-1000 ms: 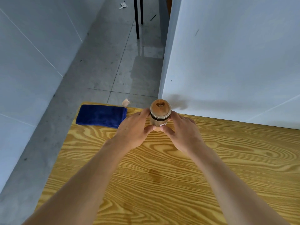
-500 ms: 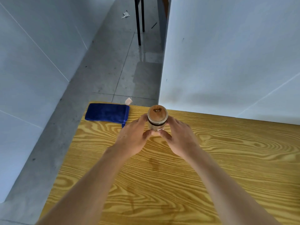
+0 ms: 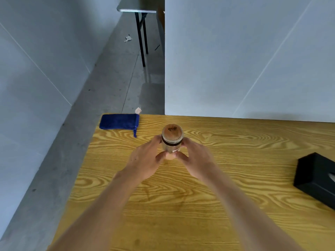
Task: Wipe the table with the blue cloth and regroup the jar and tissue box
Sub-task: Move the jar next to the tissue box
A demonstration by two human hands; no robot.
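Table (image 3: 208, 205): yellow wood grain, wide and bare near me and to the right; left edge drops to grey floor (image 3: 101, 98), far edge meets a white wall panel (image 3: 244, 60). Tissue box (image 3: 319, 178): black, lying at the right edge of view, well apart from my hands. Blue cloth (image 3: 118, 121): folded flat on the far left corner, its far edge at the table's edge. My left hand (image 3: 145, 162) and right hand (image 3: 196, 161) cup the jar (image 3: 171, 140) from both sides, thumbs meeting at its near base, both gripping it. Jar: upright, glass body, dark band under a round wooden lid, far-middle of the table, right of the cloth. Small paper scrap (image 3: 138, 110) just beyond the cloth.
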